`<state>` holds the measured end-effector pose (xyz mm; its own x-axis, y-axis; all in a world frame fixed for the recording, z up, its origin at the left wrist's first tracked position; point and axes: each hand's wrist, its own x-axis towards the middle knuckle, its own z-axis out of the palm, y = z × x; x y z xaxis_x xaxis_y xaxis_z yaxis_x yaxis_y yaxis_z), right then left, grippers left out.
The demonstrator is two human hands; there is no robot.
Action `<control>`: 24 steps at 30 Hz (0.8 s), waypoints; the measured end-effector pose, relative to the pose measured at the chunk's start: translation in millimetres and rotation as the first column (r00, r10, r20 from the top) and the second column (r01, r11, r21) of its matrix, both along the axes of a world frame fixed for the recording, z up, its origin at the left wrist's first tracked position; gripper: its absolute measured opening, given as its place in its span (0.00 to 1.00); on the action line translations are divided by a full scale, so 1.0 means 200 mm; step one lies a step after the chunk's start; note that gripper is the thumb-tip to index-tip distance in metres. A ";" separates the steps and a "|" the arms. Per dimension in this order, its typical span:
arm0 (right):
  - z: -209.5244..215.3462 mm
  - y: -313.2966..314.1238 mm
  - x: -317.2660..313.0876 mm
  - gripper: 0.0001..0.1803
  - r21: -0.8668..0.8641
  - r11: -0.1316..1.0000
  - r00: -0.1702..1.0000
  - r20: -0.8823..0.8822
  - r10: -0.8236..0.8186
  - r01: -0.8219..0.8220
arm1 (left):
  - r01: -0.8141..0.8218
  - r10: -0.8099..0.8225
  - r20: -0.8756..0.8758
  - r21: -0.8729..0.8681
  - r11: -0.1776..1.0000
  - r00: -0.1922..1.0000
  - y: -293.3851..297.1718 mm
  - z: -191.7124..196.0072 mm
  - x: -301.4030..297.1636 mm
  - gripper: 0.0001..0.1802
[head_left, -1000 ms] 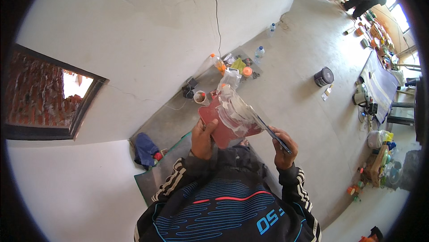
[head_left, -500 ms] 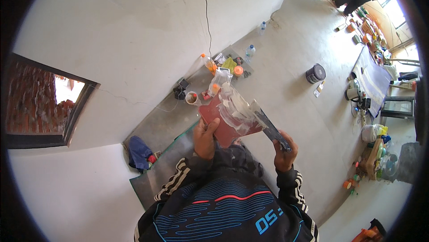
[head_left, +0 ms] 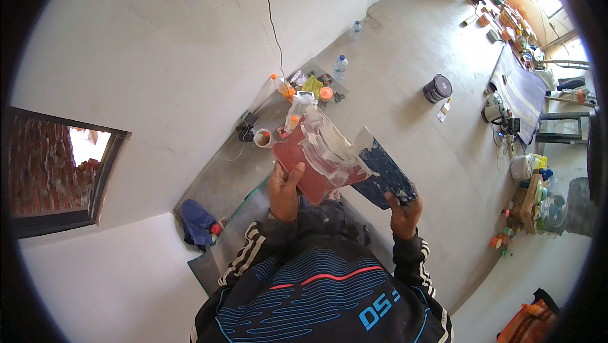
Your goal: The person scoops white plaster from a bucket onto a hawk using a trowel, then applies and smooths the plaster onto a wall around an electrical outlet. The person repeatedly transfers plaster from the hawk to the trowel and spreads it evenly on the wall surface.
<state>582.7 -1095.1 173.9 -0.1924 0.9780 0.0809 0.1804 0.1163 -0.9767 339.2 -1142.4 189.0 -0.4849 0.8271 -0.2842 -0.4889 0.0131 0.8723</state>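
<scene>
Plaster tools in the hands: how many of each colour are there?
Red board with white plaster, held by the left hand: 1
Dark blue wide blade, held by the right hand: 1
Total: 2

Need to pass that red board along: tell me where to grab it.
Take the red board by its bare lower edge, from underneath, beside the left hand. White filler covers its upper part, where the blue scraper in the right hand rests.
</scene>
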 end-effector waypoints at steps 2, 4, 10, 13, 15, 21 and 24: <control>-0.02 0.00 0.00 0.14 -0.019 1.000 0.999 -0.040 -0.012 0.011 | 0.004 -0.004 -0.016 0.003 1.000 1.000 0.01 0.00 0.00 0.20; -0.03 -0.01 0.00 0.13 -0.049 0.999 0.996 -0.091 -0.020 0.016 | 0.015 -0.015 -0.025 0.008 1.000 1.000 0.01 0.01 0.00 0.20; -0.02 -0.02 0.01 0.11 -0.096 0.995 0.998 -0.057 -0.023 0.018 | 0.022 -0.021 -0.075 0.013 1.000 0.997 0.04 0.03 0.01 0.19; -0.01 -0.03 0.01 0.11 -0.120 0.992 0.997 -0.071 -0.040 0.031 | 0.027 -0.025 -0.066 0.021 0.999 0.998 0.05 0.03 0.01 0.20; -0.01 -0.03 0.01 0.12 -0.117 0.993 0.998 -0.062 -0.012 0.005 | 0.036 -0.033 -0.072 0.045 0.998 0.997 0.05 0.03 0.01 0.20; -0.01 -0.04 0.01 0.14 -0.103 0.995 0.999 -0.045 0.014 -0.019 | 0.042 -0.038 -0.071 0.055 0.998 0.997 0.07 0.03 0.01 0.21; -0.02 -0.05 -0.01 0.14 -0.133 0.991 0.995 -0.095 -0.007 -0.005 | 0.030 -0.026 -0.078 0.051 0.998 0.997 0.08 0.03 0.01 0.20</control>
<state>580.3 -1105.8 169.5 -0.1890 0.9814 -0.0322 0.0863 -0.0161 -0.9961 340.9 -1127.4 194.7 -0.4803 0.8533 -0.2029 -0.4197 -0.0204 0.9075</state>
